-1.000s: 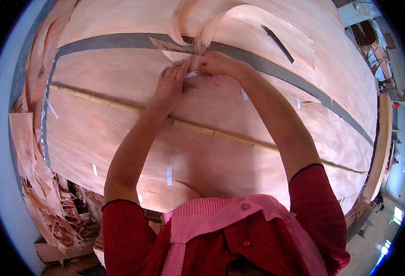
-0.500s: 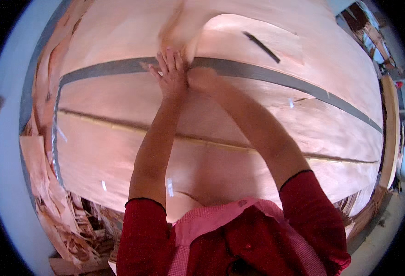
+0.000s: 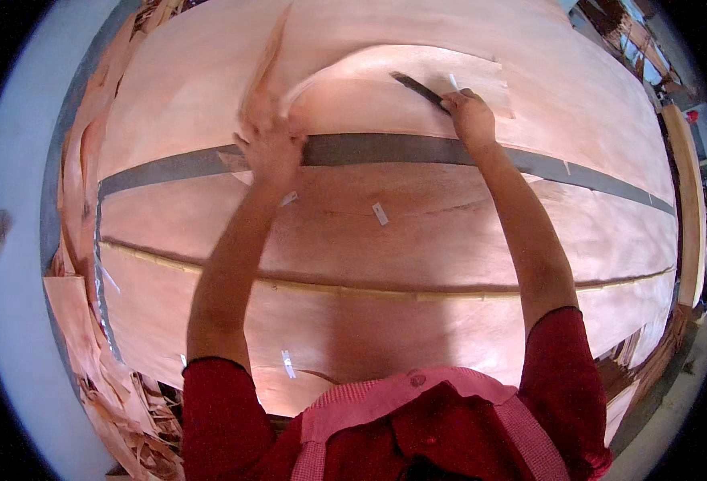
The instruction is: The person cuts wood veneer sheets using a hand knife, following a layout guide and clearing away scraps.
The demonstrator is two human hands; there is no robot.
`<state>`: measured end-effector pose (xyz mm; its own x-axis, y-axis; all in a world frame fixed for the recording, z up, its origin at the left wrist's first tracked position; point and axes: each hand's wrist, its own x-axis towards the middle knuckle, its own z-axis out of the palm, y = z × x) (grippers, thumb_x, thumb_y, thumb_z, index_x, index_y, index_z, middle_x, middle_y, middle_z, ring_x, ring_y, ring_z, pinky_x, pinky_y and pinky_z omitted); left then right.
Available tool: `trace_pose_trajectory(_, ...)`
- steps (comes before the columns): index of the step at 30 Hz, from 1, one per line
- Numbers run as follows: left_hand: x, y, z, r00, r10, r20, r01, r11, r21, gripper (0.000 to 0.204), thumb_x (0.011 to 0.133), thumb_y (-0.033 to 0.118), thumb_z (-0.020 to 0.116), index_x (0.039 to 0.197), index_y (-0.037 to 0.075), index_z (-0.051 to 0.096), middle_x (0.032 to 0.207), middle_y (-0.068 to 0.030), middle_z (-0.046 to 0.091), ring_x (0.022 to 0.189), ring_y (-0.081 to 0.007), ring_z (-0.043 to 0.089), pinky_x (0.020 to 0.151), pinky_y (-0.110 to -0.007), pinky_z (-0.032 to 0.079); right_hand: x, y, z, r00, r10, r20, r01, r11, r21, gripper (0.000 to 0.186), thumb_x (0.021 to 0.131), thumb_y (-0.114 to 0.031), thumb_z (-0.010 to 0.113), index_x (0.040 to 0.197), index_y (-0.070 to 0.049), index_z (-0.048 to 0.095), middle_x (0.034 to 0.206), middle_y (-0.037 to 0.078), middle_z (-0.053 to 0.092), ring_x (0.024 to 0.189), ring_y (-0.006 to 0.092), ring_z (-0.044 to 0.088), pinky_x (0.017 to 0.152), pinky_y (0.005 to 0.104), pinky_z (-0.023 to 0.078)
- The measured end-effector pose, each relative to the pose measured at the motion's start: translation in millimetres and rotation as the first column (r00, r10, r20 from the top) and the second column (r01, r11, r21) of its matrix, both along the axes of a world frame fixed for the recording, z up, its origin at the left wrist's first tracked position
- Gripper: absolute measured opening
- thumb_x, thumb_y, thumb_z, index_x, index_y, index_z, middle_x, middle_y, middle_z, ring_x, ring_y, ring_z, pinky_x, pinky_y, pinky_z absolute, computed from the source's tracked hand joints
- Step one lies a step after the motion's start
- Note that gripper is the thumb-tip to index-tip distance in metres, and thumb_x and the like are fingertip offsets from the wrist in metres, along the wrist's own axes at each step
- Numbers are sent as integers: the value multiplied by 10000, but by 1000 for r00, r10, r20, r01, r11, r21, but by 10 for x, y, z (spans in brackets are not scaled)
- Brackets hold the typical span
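So the hands have split up since a second ago. Back then both were bunched together at the grey gap between the big veneer sheets (image 3: 385,232). Now the left hand (image 3: 271,146) is pressed flat, fingers spread, right at the grey strip (image 3: 369,149), holding down the near-left edge of a smaller veneer patch (image 3: 401,92) lying on the far sheet. The right hand (image 3: 469,116) has gone out to the far right and is closed around a dark, narrow blade-like tool (image 3: 417,88), its tip resting on the patch. Looks to me like the lining-up bit is over and trimming is on. Little bits of pale tape (image 3: 380,213) sit on the sheets, and there's a heap of veneer scraps (image 3: 97,377) off the table's near-left side.
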<state>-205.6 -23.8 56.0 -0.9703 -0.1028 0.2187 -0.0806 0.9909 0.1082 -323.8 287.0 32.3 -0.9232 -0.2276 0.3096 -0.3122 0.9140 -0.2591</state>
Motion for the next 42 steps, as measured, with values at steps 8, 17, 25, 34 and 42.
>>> trace_pose_trajectory(8, -1006, -1325, 681, 989, -132, -62, 46, 685, -727, 475, 771, 168, 571, 1224, 84, 455, 1334, -138, 342, 1207, -318, 345, 987, -432, 289, -191, -267, 27, 980, 89, 180, -113, 985, 128, 227, 729, -235, 580, 916, -123, 640, 920, 128, 582, 863, 305, 576, 759, 389, 467)
trace_pose_trajectory(17, 1504, -940, 152, 979, -205, -20, 189, 929, -318, 294, 768, 79, 521, 1055, 110, 572, 1320, -62, 369, 1268, -293, 253, 1010, -523, 211, 1210, 435, 693, 675, 381, 632, 297, 643, -706, 201, 709, -137, 671, 851, -37, 569, 702, 9, 541, 629, 109, 504, 591, 259, 435)
trace_pose_trajectory(25, 4073, -591, -397, 866, 496, 59, -496, 839, 223, 564, 823, 218, 490, 1320, 62, 274, 1386, -153, 229, 1288, -354, 171, 1015, -532, 132, 2882, -14, 537, 395, 717, 575, 560, 308, -769, 98, 755, -120, 574, 746, -51, 506, 651, 65, 513, 592, 188, 531, 543, 289, 437)
trace_pose_trajectory(34, 4519, -552, -453, 979, 202, 35, 4, -191, 982, 469, 841, 228, 509, 1269, 82, 386, 1250, -129, 430, 1162, -284, 376, 950, -438, 300, 4514, -1040, 713, 329, 638, 696, 229, 661, -715, 225, 836, -225, 535, 730, -31, 577, 633, 44, 551, 510, 112, 503, 460, 225, 372)
trace_pose_trajectory(42, 6040, -1669, 388, 940, 269, 210, 12, -640, 768, 215, 839, 155, 528, 910, -43, 573, 858, -118, 606, 732, -189, 593, 706, -278, 473, 6200, -3664, 768, 147, 817, 558, 37, 559, -828, 184, 852, -229, 542, 858, -45, 553, 662, 16, 560, 576, 76, 492, 533, 217, 381)
